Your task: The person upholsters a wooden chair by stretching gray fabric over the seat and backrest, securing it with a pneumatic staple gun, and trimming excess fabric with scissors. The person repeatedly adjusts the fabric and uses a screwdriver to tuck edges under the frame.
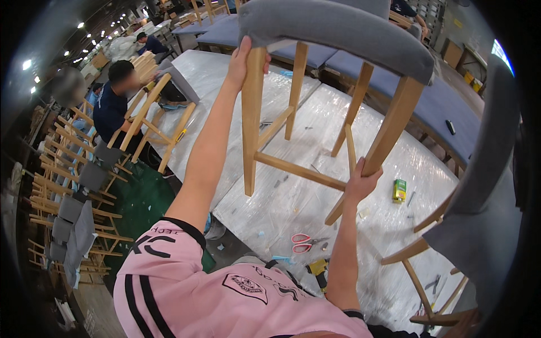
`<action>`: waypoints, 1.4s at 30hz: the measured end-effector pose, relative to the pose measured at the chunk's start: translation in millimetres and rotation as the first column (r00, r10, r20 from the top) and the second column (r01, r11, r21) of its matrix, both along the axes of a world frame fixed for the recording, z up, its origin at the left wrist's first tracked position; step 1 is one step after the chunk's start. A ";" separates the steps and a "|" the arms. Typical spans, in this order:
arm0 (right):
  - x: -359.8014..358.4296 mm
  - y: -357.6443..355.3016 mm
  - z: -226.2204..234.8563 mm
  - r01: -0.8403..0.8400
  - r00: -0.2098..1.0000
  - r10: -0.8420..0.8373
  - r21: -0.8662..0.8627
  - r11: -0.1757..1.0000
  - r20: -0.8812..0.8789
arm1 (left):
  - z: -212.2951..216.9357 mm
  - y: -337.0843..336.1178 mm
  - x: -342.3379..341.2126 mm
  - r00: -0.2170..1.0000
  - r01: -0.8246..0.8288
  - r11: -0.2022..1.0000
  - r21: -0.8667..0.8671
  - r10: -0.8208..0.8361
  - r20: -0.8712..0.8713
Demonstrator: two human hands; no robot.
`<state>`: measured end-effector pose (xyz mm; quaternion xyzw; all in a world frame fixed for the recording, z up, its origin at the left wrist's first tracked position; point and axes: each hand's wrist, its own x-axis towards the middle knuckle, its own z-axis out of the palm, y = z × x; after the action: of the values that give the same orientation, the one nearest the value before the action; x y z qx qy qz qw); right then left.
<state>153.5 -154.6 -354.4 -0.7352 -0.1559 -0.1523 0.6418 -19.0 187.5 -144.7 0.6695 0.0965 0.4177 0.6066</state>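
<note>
Holding the chair (pixel 332 34) up over the counter (pixel 293 203): left hand (pixel 241 59) and right hand (pixel 360 181) fingers each wrapped around a wooden leg. It is not set down yet.

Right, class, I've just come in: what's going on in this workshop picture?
A person in a pink shirt holds a wooden chair with a grey padded seat up over a plastic-covered table. The left hand grips one leg just under the seat; the right hand grips another leg lower down. Red-handled scissors lie on the table below.
</note>
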 end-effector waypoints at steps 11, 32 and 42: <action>64.8 -37.8 -91.3 -0.162 0.983 0.162 -0.003 0.987 0.086 | -110.3 -118.8 -77.3 0.991 -0.111 0.994 0.006 0.111 0.069; -179.0 -127.0 -392.1 -0.627 0.724 0.170 -0.534 0.568 -0.669 | -149.6 -221.4 -91.1 0.950 -0.214 0.920 0.329 0.275 -0.150; -218.2 -134.9 -366.6 -0.331 0.715 0.029 -0.302 0.894 -0.699 | -39.8 -194.0 -87.2 0.968 -0.103 0.584 0.806 0.245 -0.055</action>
<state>-64.6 -289.5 -721.0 -0.8365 -0.0116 0.2265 0.4988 -106.2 -6.5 -184.5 0.8876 0.0137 0.4191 0.1905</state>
